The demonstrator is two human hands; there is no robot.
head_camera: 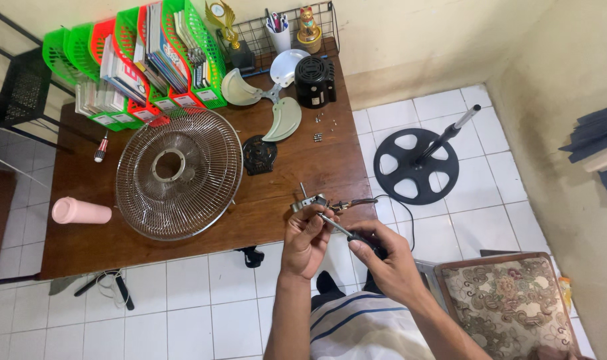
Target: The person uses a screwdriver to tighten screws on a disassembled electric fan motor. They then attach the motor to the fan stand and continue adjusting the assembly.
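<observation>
Now, small grey metal fan part point(310, 201) in left hand point(305, 239); wires attached

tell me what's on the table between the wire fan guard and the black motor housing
In the head view, the pale three-blade fan propeller lies between the wire fan guard and the black motor housing, with a small black round cap just below it.

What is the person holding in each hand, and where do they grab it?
The left hand pinches a small metal fan part by its lower end. The right hand holds a screwdriver by its dark handle, tip at the part.
</observation>
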